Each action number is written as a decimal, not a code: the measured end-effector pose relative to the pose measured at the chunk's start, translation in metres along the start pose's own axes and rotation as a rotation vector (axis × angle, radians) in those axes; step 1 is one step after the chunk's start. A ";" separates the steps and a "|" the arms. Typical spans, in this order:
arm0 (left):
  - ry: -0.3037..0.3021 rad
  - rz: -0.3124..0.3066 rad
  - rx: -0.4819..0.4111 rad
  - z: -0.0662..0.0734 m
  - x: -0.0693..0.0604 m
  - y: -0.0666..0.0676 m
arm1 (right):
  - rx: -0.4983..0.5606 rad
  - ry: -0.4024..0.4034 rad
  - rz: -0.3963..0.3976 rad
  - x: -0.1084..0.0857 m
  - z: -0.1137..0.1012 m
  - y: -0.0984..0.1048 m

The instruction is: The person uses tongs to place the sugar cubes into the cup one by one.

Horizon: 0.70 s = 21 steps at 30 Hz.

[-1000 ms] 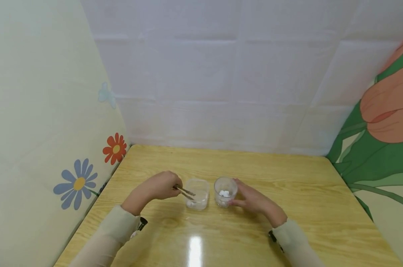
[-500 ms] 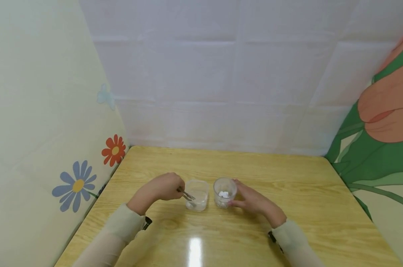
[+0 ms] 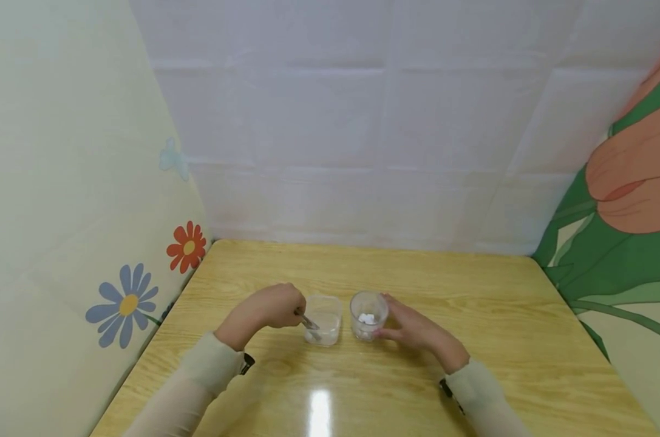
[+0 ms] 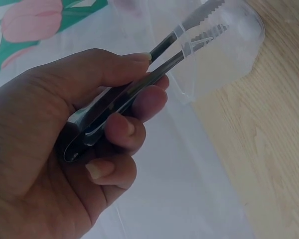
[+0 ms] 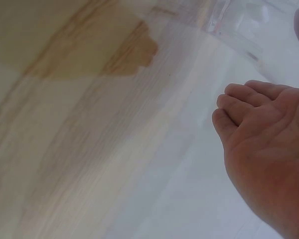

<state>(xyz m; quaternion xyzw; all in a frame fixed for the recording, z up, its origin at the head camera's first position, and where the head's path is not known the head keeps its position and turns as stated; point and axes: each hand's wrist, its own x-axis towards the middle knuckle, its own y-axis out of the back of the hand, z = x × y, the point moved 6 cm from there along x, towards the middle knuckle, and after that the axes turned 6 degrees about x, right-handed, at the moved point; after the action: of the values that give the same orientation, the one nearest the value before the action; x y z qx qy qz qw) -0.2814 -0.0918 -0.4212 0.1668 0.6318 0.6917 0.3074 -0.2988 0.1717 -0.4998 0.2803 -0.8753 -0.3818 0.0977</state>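
Observation:
My left hand (image 3: 275,305) holds small metal tongs (image 4: 154,75) with serrated tips. The tips reach over the rim into a clear plastic container (image 3: 334,311), close to whitish contents (image 4: 241,22) at its near-left side. Whether the tips touch these is hard to tell. Right of the container stands a clear glass (image 3: 369,300) with several white pieces (image 3: 367,318) inside. My right hand (image 3: 414,325) holds the glass from its right side, thumb near and fingers on the far side. In the right wrist view, its palm faces the glass, and the contact is unclear.
The wood-grain table (image 3: 444,279) carries the container and glass near its middle. A white sheet (image 3: 319,121) hangs behind it. Printed flower panels stand along the left (image 3: 62,182) and right (image 3: 636,255) sides.
My left hand has shifted slightly right and nearer the container. The tongs' tips have come closer together and dipped lower inside it. My right hand and the glass stay in place.

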 end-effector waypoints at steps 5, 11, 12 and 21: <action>-0.019 0.003 -0.007 0.001 0.000 -0.002 | 0.000 0.007 -0.003 0.000 -0.001 -0.001; -0.010 -0.001 -0.002 0.000 0.000 -0.003 | -0.002 0.001 -0.005 0.000 0.000 -0.003; -0.006 -0.006 -0.001 0.000 0.001 -0.004 | -0.003 0.002 -0.004 0.000 0.001 -0.003; 0.003 -0.020 0.007 0.000 0.003 -0.005 | 0.003 0.004 0.000 0.001 0.001 -0.002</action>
<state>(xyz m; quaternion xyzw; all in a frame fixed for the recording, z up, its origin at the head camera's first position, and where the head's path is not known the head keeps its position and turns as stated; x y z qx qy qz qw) -0.2823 -0.0902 -0.4265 0.1602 0.6365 0.6866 0.3127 -0.2991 0.1713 -0.5019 0.2813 -0.8757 -0.3798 0.0992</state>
